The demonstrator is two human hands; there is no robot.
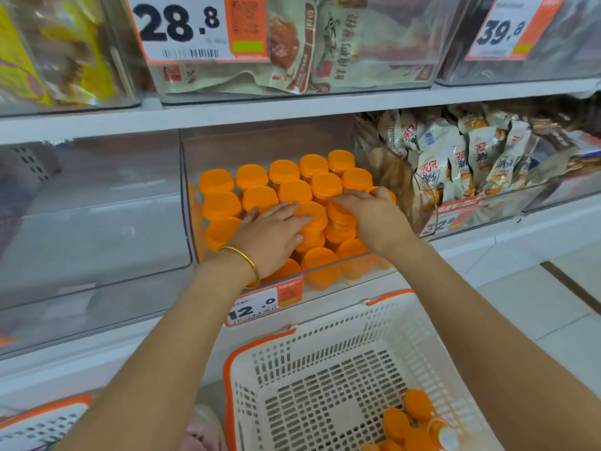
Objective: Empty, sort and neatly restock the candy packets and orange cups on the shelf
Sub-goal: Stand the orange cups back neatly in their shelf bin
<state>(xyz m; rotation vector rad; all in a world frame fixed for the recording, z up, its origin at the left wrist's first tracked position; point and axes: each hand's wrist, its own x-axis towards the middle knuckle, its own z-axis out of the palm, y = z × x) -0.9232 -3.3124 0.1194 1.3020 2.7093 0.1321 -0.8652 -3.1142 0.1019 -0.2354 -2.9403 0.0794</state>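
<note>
A shop aisle of white shelving carries rows of clear plastic bins with price cards clipped to their fronts. In the middle bin (188,203) stand the orange cups (283,190), packed lid-up in tidy rows at the back, while those at the front are heaped and tipped.

That loose front heap lies directly beneath both hands. The left hand (273,236) rests flat on it, its fingers (292,213) straight, close together and pointing right across a lid. The right hand (367,213) arches over the neighbouring lids, fingers bent and pointing left. Whether it grips a cup I cannot tell, as its thumb is hidden. The fingertips nearly meet over one cup, so either hand looks equally near.

Straight below, nearer the person, is a white basket (260,343) holding a few more cups (409,424). To the right, another bin holds candy packets (455,157).
</note>
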